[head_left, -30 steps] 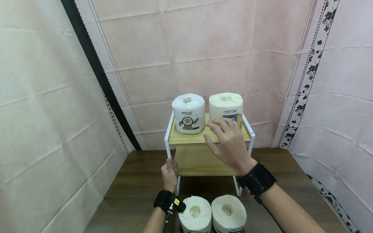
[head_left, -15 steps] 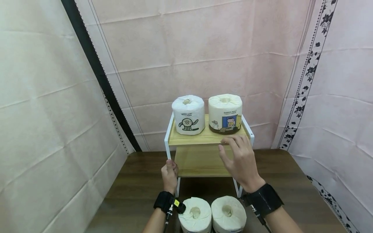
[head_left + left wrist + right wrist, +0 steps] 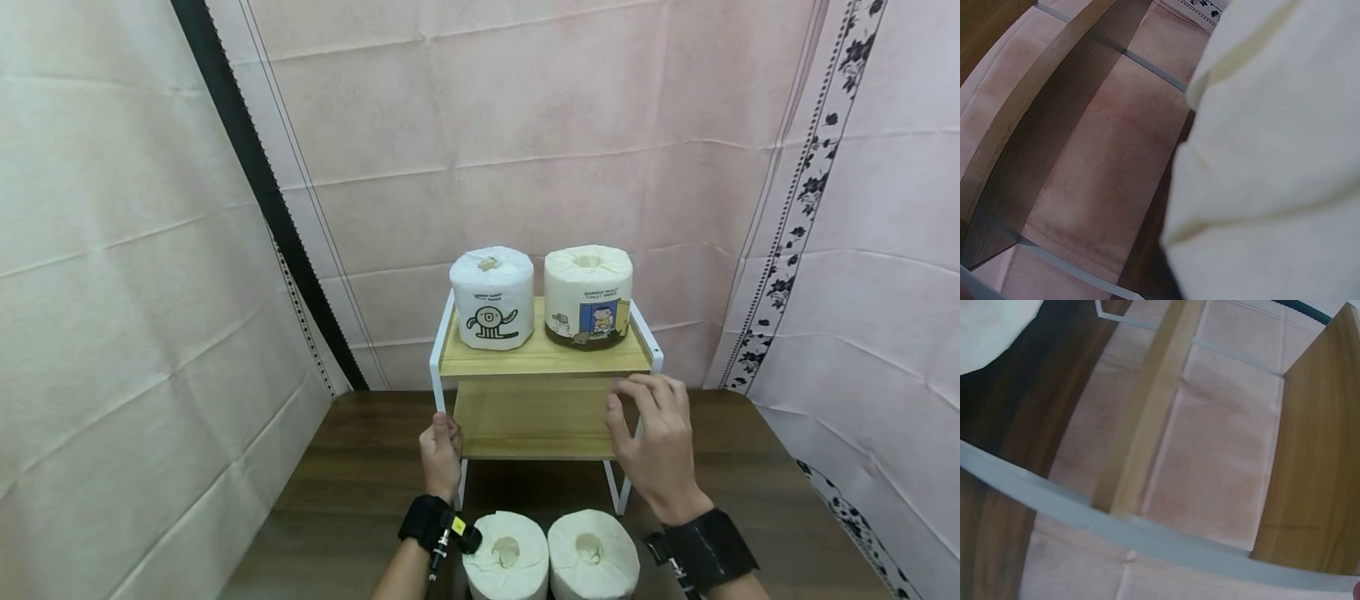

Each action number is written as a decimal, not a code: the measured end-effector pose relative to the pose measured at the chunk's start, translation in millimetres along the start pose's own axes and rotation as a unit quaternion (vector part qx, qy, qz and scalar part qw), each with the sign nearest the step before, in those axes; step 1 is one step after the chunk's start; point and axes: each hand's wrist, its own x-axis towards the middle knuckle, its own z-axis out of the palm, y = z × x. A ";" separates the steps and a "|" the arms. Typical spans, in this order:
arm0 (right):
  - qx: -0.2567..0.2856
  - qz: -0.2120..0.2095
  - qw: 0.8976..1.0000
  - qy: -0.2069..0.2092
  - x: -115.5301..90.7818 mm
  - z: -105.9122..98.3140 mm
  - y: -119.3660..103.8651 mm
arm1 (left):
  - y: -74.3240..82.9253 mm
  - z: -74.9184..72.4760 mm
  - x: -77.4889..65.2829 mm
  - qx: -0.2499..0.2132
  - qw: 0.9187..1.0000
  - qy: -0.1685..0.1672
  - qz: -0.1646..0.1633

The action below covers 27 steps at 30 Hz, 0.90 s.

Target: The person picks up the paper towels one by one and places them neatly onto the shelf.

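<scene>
A small two-tier shelf [image 3: 536, 419] with pale wood boards and a white frame stands on the table. My left hand [image 3: 441, 454] grips the frame's left front upright, thumb up. My right hand [image 3: 656, 442] is at the right front upright, fingers loosely bent with a gap to the thumb and nothing between them. On the top board sit two wrapped toilet rolls: one with a line-drawn figure [image 3: 492, 300], one with a blue and brown picture [image 3: 588, 297]. In the right wrist view the white upright [image 3: 1147, 537] crosses below the boards.
Two more wrapped toilet rolls, a left one [image 3: 506, 557] and a right one [image 3: 593, 557], stand side by side before the shelf. The left one is close to my left wrist's camera. Cloth walls [image 3: 480, 125] enclose the dark wood table [image 3: 337, 467].
My right hand has come away from the right-hand roll on top, moving down and right to the shelf's right upright. My left hand keeps its grip; the rolls stay put.
</scene>
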 end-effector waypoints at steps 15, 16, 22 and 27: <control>-0.026 0.083 0.996 -0.008 -48.5 -2.0 26.7 | 2.6 -1.5 5.1 0.003 1.000 -0.001 0.012; -0.023 0.099 0.995 -0.011 -49.5 -1.3 28.1 | 2.5 -1.6 6.1 0.002 1.000 0.001 0.014; 0.015 0.216 0.976 -0.024 -59.0 3.5 31.9 | 2.3 -2.5 3.7 0.005 1.000 0.004 0.000; 0.041 0.274 0.961 -0.018 -65.8 7.7 36.1 | 3.2 -1.1 0.1 0.008 1.000 -0.002 -0.012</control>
